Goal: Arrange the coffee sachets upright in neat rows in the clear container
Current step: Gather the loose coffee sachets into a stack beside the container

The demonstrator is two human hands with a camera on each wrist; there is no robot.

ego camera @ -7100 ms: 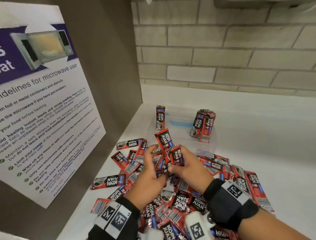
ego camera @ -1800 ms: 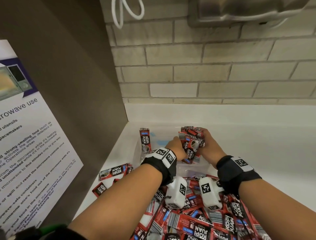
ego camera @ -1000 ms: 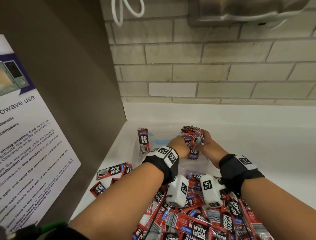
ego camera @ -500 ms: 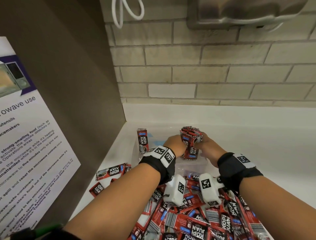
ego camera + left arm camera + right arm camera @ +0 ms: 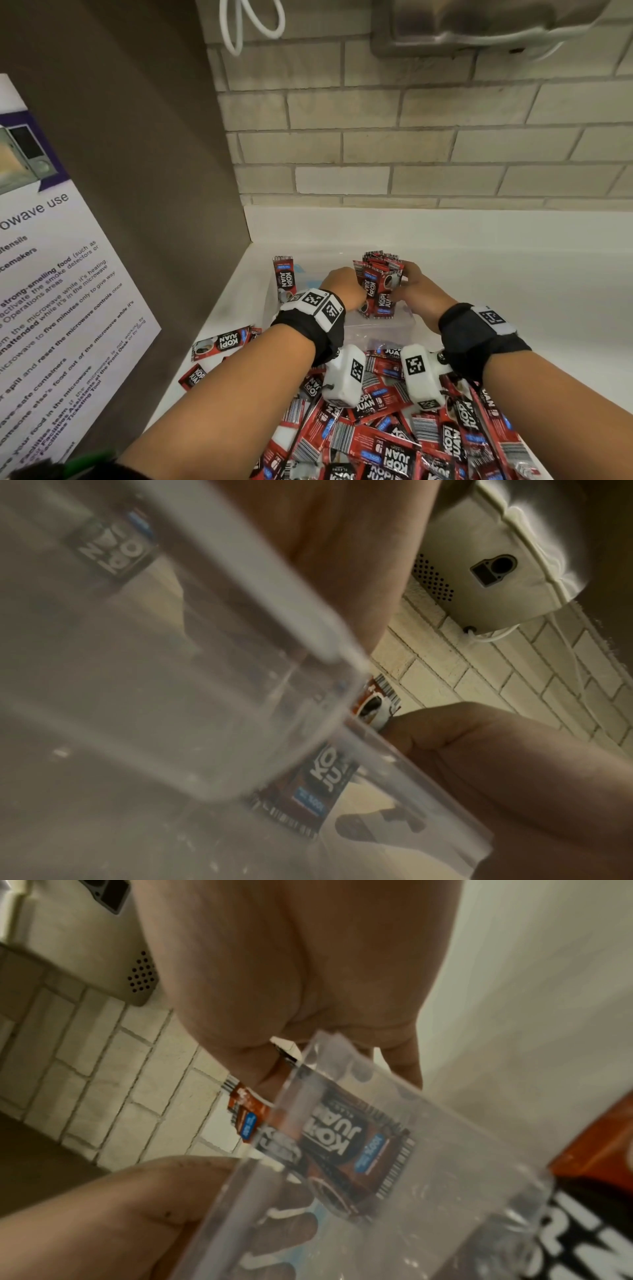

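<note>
Sachet bundle (image 5: 378, 284): upright in clear box (image 5: 380, 329), clamped btwn left hand (image 5: 342, 286) & right hand (image 5: 416, 291), fingers curled on either side; light, thin, slippery foil, prob. fans out; hold mid-height, both flanks; loose pile (image 5: 394, 428) nearer wrists.

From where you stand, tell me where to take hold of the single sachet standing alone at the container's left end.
Pinch the lone sachet by its top crimped edge, coming straight down from above. It stands upright inside the clear container, so its lower half sits behind the wall; only the top is free, and both hands are busy with the bundle.
</note>
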